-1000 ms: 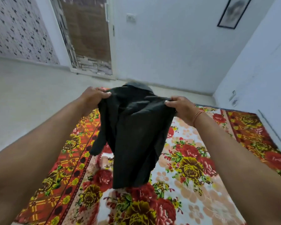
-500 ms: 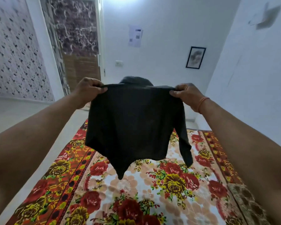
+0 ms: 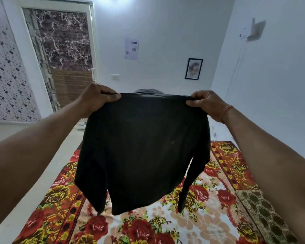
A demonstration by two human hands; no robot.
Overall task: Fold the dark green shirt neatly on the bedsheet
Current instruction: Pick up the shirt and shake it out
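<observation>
The dark green shirt (image 3: 141, 148) hangs spread out in the air in front of me, its back toward me and its collar poking up behind the top edge. My left hand (image 3: 97, 99) pinches its left shoulder and my right hand (image 3: 207, 104) pinches its right shoulder. Both sleeves dangle at the sides, and the hem hangs above the floral bedsheet (image 3: 209, 217), which lies flat on the floor below.
Bare light floor (image 3: 33, 182) runs along the left of the bedsheet. A door (image 3: 63, 55) stands in the far left wall. White walls close the room at the back and right, with a framed picture (image 3: 193, 68).
The shirt went from bunched and low over the sheet to lifted and stretched wide between my hands. The view tilted up toward the far wall.
</observation>
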